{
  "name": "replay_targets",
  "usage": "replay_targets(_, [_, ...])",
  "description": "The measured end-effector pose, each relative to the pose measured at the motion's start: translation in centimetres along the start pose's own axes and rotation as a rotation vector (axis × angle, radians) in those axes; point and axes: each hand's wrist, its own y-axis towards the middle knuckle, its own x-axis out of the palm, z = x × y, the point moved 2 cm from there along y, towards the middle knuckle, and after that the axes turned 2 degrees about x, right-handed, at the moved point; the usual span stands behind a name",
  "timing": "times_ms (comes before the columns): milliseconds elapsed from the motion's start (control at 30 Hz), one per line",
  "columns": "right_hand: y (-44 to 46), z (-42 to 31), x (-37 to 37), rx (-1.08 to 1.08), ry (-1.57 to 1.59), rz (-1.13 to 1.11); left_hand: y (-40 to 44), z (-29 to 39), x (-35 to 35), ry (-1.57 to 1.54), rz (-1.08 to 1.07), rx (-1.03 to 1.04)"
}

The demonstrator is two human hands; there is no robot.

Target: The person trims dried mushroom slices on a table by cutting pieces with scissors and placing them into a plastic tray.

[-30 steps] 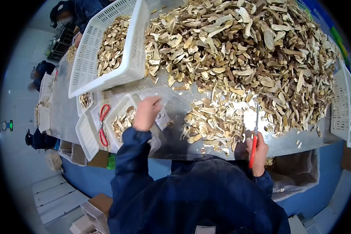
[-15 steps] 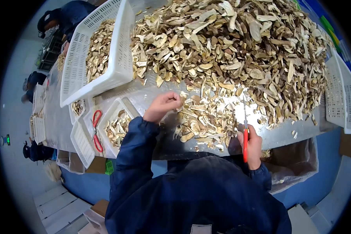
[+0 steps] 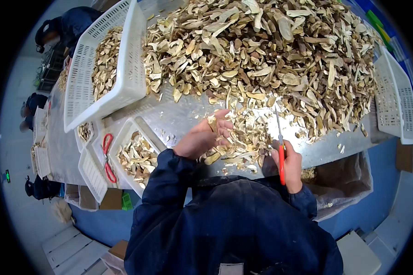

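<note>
My left hand (image 3: 199, 139) is turned partly palm-up over the near edge of the loose pieces, its fingers curled and somewhat apart. A tan dried mushroom slice (image 3: 212, 123) rests against its thumb and fingers. My right hand (image 3: 291, 166) grips red-handled scissors (image 3: 281, 160), whose blades point away from me over the table. Between my hands lies a loose spread of pale mushroom slices (image 3: 243, 133). Behind it rises a large heap of dried mushroom slices (image 3: 261, 55).
A white perforated basket (image 3: 128, 68) holding slices stands at the left. Nearer are a small white tray of slices (image 3: 135, 158) and a second pair of red scissors (image 3: 107, 158). Another white basket (image 3: 394, 96) stands right. A lined box (image 3: 346, 183) sits below the table edge. Other people work far left.
My left hand has moved slightly right and rolled from a closed pinch to a more opened, palm-up pose. The right hand still holds the scissors. The whole view has shifted a little.
</note>
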Motion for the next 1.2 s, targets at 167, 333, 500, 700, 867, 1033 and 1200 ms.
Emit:
replay_targets(167, [0.1, 0.4, 0.1, 0.016, -0.006, -0.023, 0.6, -1.3, -6.0, -0.119, -0.104, 0.145])
replay_targets(333, [0.1, 1.0, 0.2, 0.019, 0.017, -0.012, 2.4, 2.2, -13.5, 0.219, 0.417, 0.330])
replay_targets(500, [0.2, 0.7, 0.1, 0.010, -0.003, -0.008, 5.6, 4.2, -17.3, 1.077, 0.708, 0.630])
replay_targets(700, [0.1, 0.8, 0.2, -0.001, 0.011, 0.002, 6.5, 2.7, -16.2, 1.361, 0.667, 0.529])
replay_targets(867, [0.1, 0.5, 0.0, -0.005, -0.013, 0.001, 2.4, 1.9, -11.1, 0.228, 0.292, 0.116])
replay_targets(1033, [0.2, 0.0, 0.0, 0.024, 0.019, -0.039, 0.9, -0.2, -6.3, -0.125, 0.108, 0.093])
replay_targets(1200, [-1.1, -2.0, -0.4, -0.080, -0.020, -0.207, 1.8, -2.8, -0.4, -0.143, 0.089, 0.082])
